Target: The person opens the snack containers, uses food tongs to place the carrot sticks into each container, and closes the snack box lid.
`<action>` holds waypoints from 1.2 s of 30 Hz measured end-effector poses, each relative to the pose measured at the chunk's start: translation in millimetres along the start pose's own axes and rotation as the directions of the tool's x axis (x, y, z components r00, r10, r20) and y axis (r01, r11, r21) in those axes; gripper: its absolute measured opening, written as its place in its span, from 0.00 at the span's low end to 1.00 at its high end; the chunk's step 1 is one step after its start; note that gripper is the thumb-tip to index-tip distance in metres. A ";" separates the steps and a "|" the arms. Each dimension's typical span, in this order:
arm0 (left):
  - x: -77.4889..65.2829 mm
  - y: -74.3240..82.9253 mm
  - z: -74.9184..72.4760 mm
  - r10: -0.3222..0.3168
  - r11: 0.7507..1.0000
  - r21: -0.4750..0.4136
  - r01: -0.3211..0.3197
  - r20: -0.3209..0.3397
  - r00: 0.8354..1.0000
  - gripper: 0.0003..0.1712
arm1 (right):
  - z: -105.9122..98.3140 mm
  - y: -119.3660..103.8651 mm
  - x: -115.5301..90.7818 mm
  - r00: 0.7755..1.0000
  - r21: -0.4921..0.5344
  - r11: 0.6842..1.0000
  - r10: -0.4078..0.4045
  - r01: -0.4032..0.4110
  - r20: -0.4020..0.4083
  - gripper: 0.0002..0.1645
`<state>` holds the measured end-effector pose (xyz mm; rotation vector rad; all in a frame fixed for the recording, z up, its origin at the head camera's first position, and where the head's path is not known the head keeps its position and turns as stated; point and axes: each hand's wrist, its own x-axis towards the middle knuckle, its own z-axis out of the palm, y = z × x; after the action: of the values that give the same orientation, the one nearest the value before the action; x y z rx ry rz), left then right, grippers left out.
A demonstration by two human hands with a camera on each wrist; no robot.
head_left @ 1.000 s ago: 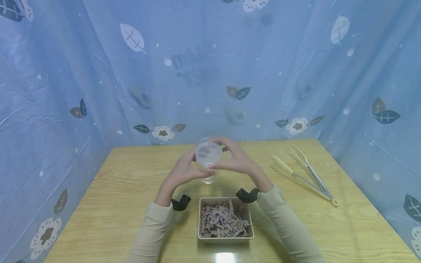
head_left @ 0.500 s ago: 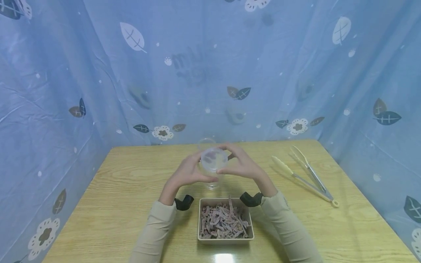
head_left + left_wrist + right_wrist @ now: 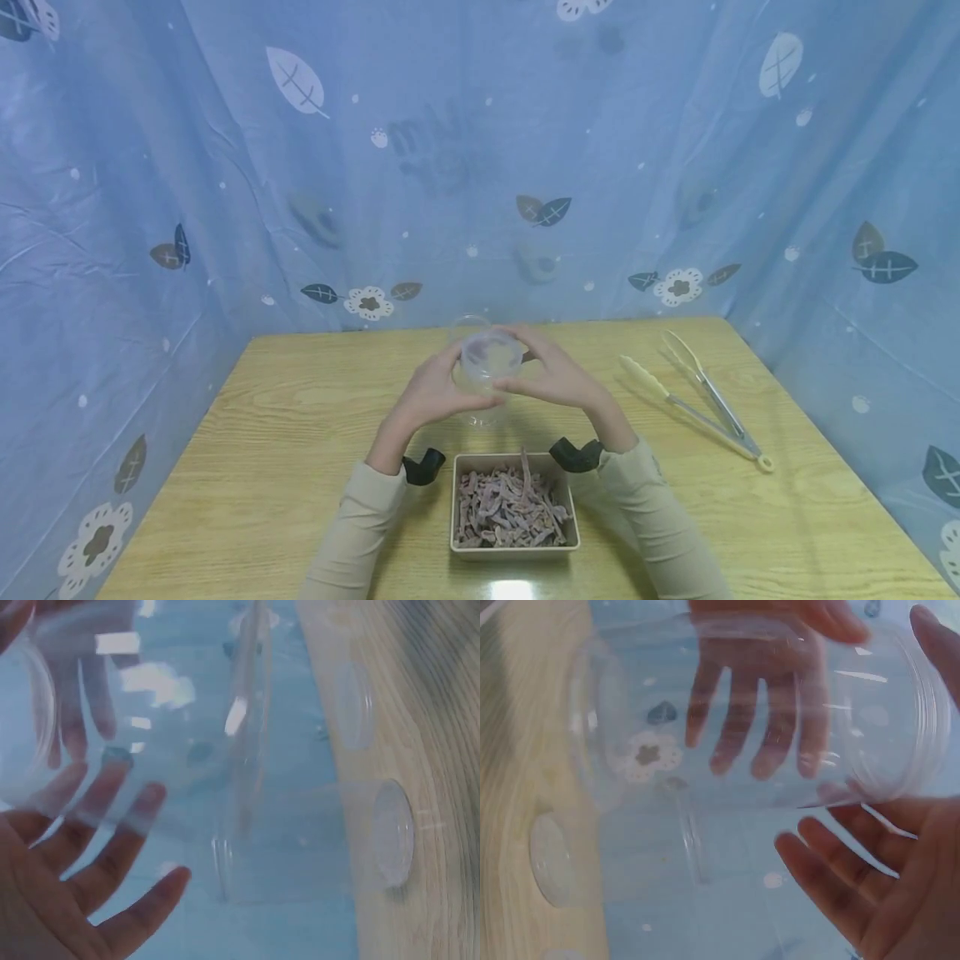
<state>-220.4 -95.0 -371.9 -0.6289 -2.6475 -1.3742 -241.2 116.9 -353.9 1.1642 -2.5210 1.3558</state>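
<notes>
Between my two hands I hold a clear, see-through jar (image 3: 491,358), upright above the middle of the table. My left hand (image 3: 435,387) is curved round its left side, thumb across the near side. The right hand (image 3: 551,371) grips the opposite side near the top. Through the clear wall of the jar (image 3: 705,712) in the right wrist view, the left hand's spread fingers show. Behind it stands a second clear jar (image 3: 300,847), its rim peeking over the hands in the head view. A clear round piece (image 3: 354,705) lies near it on the table.
A beige rectangular tub (image 3: 513,552) heaped with greyish-purple dried strips (image 3: 510,504) sits in front, between the forearms. Metal tongs with cream tips (image 3: 708,408) lie spread on the right. Blue patterned curtains (image 3: 450,167) enclose the wooden table (image 3: 300,433) at the back and sides.
Both hands have brought the held jar a little lower and to the right, mostly in the first half second. The tub, tongs and rear jar stay in place.
</notes>
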 end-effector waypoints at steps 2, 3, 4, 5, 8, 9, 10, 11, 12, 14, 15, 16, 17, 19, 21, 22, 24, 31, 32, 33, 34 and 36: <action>0.6 0.4 2.1 0.005 1.000 -0.025 -0.005 -0.022 1.000 0.48 | 0.6 -3.4 0.2 0.999 -0.012 0.999 0.035 -0.036 -0.037 0.45; 0.7 0.5 2.9 0.014 1.000 -0.026 -0.015 -0.033 0.999 0.48 | 1.2 -5.6 0.3 0.997 -0.014 0.998 0.054 -0.054 -0.059 0.45; 1.1 0.6 3.7 0.027 0.999 -0.026 -0.028 -0.040 0.999 0.48 | 1.9 -7.4 0.5 0.994 -0.011 0.998 0.068 -0.069 -0.083 0.45; 1.4 0.6 4.4 0.040 0.999 -0.026 -0.041 -0.044 0.998 0.48 | 2.5 -9.5 0.6 0.991 -0.011 0.997 0.078 -0.080 -0.110 0.45; 1.6 1.1 5.5 0.066 0.997 -0.033 -0.068 -0.048 0.997 0.48 | 3.5 -11.7 1.0 0.983 -0.025 0.997 0.068 -0.074 -0.173 0.42; 1.5 1.3 5.6 0.071 0.997 -0.036 -0.073 -0.047 0.996 0.48 | 3.6 -11.7 1.0 0.980 -0.026 0.998 0.057 -0.063 -0.190 0.42; 1.3 1.7 5.5 0.074 0.996 -0.048 -0.076 -0.042 0.996 0.47 | 3.7 -11.3 0.9 0.978 -0.028 0.998 0.042 -0.048 -0.204 0.41; 1.0 1.9 5.2 0.078 0.995 -0.062 -0.080 -0.037 0.996 0.47 | 3.8 -10.8 1.0 0.976 -0.036 0.999 0.022 -0.031 -0.216 0.41; 0.6 1.9 4.9 0.081 0.994 -0.077 -0.084 -0.033 0.996 0.47 | 4.1 -10.1 0.9 0.974 -0.035 0.999 0.005 -0.014 -0.225 0.41; -0.2 1.5 4.0 0.085 0.991 -0.103 -0.087 -0.023 0.996 0.47 | 5.1 -9.4 0.7 0.971 -0.040 0.999 -0.029 0.020 -0.237 0.42; -0.4 0.9 3.6 0.086 0.989 -0.118 -0.087 -0.017 0.996 0.48 | 5.7 -9.6 0.6 0.970 -0.039 0.999 -0.045 0.037 -0.239 0.43; -0.6 0.0 3.1 0.092 0.987 -0.131 -0.093 -0.012 0.996 0.48 | 6.3 -10.4 0.5 0.969 -0.039 0.998 -0.060 0.052 -0.241 0.44; -0.6 -1.1 2.6 0.096 0.986 -0.136 -0.097 -0.008 0.995 0.48 | 6.2 -14.8 0.2 0.967 -0.044 0.997 -0.076 0.068 -0.242 0.43; -0.6 -3.1 1.6 0.109 0.983 -0.149 -0.108 0.002 0.994 0.48 | 6.0 -24.2 -0.5 0.964 -0.044 0.994 -0.105 0.097 -0.243 0.42; -0.3 -5.5 0.8 0.121 0.979 -0.169 -0.117 0.013 0.993 0.48 | 5.5 -33.1 -0.9 0.962 -0.038 0.992 -0.127 0.121 -0.242 0.42; -0.3 -6.3 0.4 0.130 0.976 -0.176 -0.125 0.016 0.991 0.47 | 5.0 -37.8 -1.4 0.961 -0.041 0.990 -0.141 0.135 -0.240 0.41; -0.3 -7.8 -0.1 0.143 0.971 -0.198 -0.134 0.028 0.989 0.46 | 4.3 -43.6 -2.0 0.960 -0.044 0.988 -0.153 0.147 -0.235 0.41; -0.4 -10.2 0.4 0.187 0.958 -0.237 -0.164 0.078 0.979 0.48 | 2.2 -44.4 -4.6 0.965 -0.071 0.984 -0.173 0.162 -0.195 0.42; -0.7 -10.0 0.2 0.189 0.958 -0.234 -0.165 0.084 0.978 0.47 | 1.9 -42.8 -4.7 0.966 -0.067 0.983 -0.178 0.168 -0.189 0.42; -0.7 -9.8 0.2 0.196 0.958 -0.228 -0.171 0.089 0.977 0.47 | 1.8 -40.4 -4.9 0.966 -0.061 0.983 -0.183 0.175 -0.182 0.43; -0.7 -10.1 0.4 0.203 0.957 -0.229 -0.177 0.095 0.975 0.47 | 1.9 -37.2 -5.1 0.967 -0.052 0.982 -0.186 0.180 -0.176 0.44; -2.1 -6.8 -1.2 0.221 0.952 -0.240 -0.191 0.104 0.970 0.46 | 3.4 -24.3 -4.3 0.964 -0.038 0.979 -0.206 0.202 -0.168 0.45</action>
<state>-221.3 -100.1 -376.9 -1.0233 -2.4456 -1.6371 -221.7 108.9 -340.7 1.2086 -2.2238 1.3145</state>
